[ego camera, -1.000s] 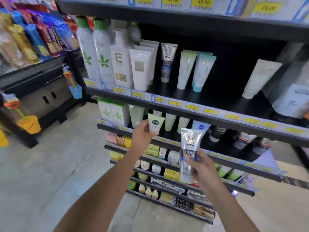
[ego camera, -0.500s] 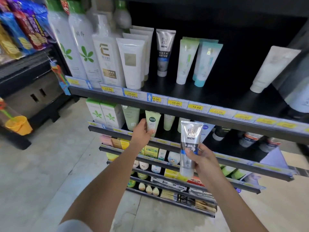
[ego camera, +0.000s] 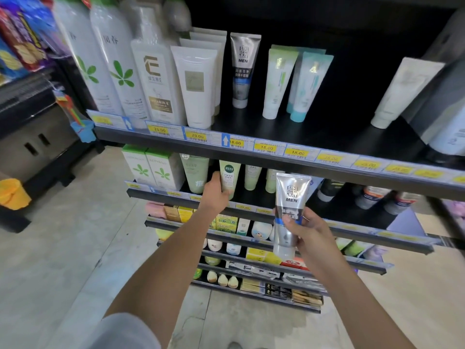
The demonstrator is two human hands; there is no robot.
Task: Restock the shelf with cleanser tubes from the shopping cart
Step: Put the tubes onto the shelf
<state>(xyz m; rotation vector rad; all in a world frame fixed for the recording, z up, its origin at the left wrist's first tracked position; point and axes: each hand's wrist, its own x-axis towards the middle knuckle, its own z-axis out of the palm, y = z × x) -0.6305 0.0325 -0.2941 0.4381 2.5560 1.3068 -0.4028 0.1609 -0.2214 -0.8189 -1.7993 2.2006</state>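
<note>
My left hand (ego camera: pixel 215 193) grips a pale green cleanser tube (ego camera: pixel 229 176) that stands cap-down on the second shelf (ego camera: pixel 251 212), between other green tubes. My right hand (ego camera: pixel 310 231) holds a silver "MEN" cleanser tube (ego camera: pixel 290 205) upright in the air in front of that shelf's edge. A matching silver MEN tube (ego camera: pixel 242 69) stands on the upper shelf (ego camera: pixel 276 149) beside white and teal tubes. The shopping cart is out of view.
Tall white bottles (ego camera: pixel 110 61) and white tubes (ego camera: pixel 196 84) fill the upper shelf's left; dark open room lies to the right of the teal tubes (ego camera: pixel 305 84). Lower shelves hold small boxes and jars. A snack rack (ego camera: pixel 22 39) and a yellow bucket (ego camera: pixel 12 193) stand at left.
The view has closed in on the shelves. My left hand has pushed the green tube further in onto the second shelf. My right hand keeps the silver tube at about the same place.
</note>
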